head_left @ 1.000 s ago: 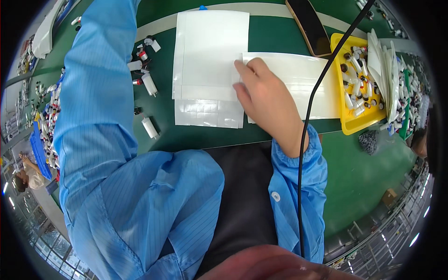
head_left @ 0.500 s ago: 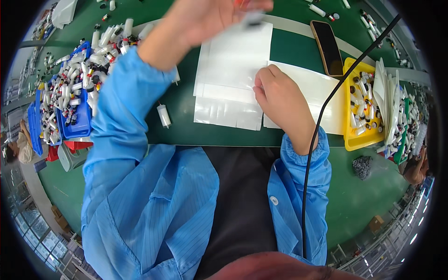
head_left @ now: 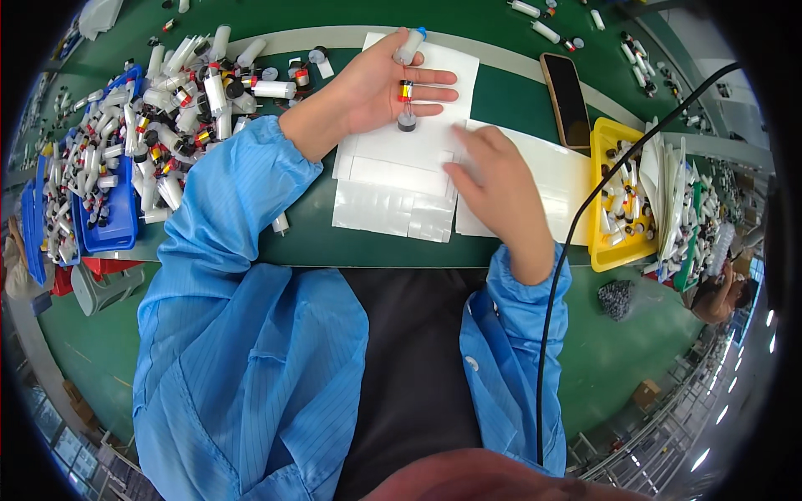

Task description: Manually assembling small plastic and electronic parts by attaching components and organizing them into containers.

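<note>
My left hand [head_left: 368,92] is palm up over white glossy sheets [head_left: 380,154], its fingers spread. Between its thumb and forefinger it holds a white translucent cylinder [head_left: 408,48] with a blue end. Lying across its fingers is a small red, yellow and black cylindrical part [head_left: 406,90]. A round grey-and-black cap [head_left: 407,123] is at the edge of the little finger; whether it joins that part I cannot tell. My right hand [head_left: 499,188] hovers at the sheets' right edge, thumb and forefinger apart, nothing visible in it. Its fingertips are slightly blurred.
Several white cylinders and small parts [head_left: 217,92] heap up at the left around a blue tray [head_left: 113,230]. A yellow bin [head_left: 597,225] with small parts stands right, near a phone [head_left: 565,100]. A black cable [head_left: 576,200] crosses before my right arm.
My left hand has come down and nearer from the far side, turning palm up with its parts showing. My right hand has lifted and its fingers have opened. The view has shifted slightly.
</note>
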Demonstrator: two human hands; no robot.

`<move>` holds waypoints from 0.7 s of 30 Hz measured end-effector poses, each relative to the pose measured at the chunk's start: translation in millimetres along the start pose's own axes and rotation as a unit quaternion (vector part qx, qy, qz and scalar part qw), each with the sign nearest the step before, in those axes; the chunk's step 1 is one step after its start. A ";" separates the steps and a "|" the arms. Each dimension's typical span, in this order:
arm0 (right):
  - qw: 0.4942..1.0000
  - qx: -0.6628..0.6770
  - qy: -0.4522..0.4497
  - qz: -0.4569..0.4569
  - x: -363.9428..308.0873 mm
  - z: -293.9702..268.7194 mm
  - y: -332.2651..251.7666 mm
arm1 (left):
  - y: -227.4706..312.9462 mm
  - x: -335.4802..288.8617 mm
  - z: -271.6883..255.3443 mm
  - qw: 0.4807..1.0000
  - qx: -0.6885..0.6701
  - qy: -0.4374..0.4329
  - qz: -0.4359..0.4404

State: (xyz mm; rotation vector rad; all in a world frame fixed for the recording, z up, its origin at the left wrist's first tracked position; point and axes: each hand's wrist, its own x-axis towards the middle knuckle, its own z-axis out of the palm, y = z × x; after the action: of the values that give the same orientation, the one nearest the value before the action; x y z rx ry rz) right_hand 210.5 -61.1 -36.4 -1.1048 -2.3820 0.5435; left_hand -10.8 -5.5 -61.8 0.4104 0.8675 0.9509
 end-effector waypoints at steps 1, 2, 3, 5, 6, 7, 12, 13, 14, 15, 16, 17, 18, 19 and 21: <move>0.999 -0.024 -0.030 -0.005 2.1 5.6 1.3 | 2.5 0.1 0.1 1.000 -0.003 0.003 0.002; 0.999 -0.017 -0.046 0.001 1.4 4.8 2.4 | 2.2 0.8 -0.5 1.000 0.000 -0.002 0.001; 0.998 -0.011 -0.061 0.006 -0.3 2.1 3.8 | 0.8 1.5 -1.1 1.000 0.004 -0.007 0.000; 0.997 0.002 -0.082 0.010 -2.7 1.5 7.6 | -1.5 -2.0 -1.1 1.000 0.012 -0.007 0.001; 0.996 0.007 -0.084 0.008 -2.4 2.5 11.1 | -0.3 -3.0 1.6 1.000 0.019 -0.003 0.002; 0.996 0.010 -0.086 0.008 -3.0 2.8 13.3 | -0.2 -3.8 3.7 1.000 0.026 -0.001 0.003; 0.997 -0.024 -0.065 -0.026 -4.4 4.0 -2.4 | -3.0 -2.9 -1.1 1.000 0.030 -0.011 0.002; 0.997 -0.029 -0.067 -0.032 -4.0 3.8 -2.7 | -2.7 -2.6 -1.6 0.999 0.027 -0.018 -0.001; 0.996 -0.023 -0.080 -0.024 -3.1 4.0 -1.9 | -1.6 -2.6 -1.0 1.000 0.028 -0.013 -0.002; 0.995 -0.017 -0.094 -0.018 -1.7 4.5 -0.6 | -0.2 -3.8 0.4 1.000 0.029 -0.008 -0.004; 0.994 -0.011 -0.110 -0.012 -1.3 4.1 0.6 | 0.1 -5.1 2.1 1.000 0.028 -0.002 -0.004; 0.994 0.036 -0.104 0.004 -2.3 1.9 2.2 | 0.2 -5.9 3.5 1.000 0.024 -0.003 -0.010; 0.991 0.084 -0.098 0.018 -4.8 -2.7 5.2 | 0.2 -6.5 5.1 1.000 0.020 -0.002 -0.016; 0.986 0.134 -0.093 0.028 -4.5 -6.1 9.1 | 2.5 -7.9 3.7 1.000 0.017 0.002 -0.017; 0.939 0.319 -0.004 0.131 -12.6 -9.1 36.5 | 5.9 -6.6 2.8 1.000 0.004 0.003 -0.027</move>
State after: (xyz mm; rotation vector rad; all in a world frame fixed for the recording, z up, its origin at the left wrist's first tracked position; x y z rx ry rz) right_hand 244.8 -47.6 -51.0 -1.0983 -1.8403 1.2995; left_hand -13.7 -7.7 -53.3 0.3903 0.8835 0.8996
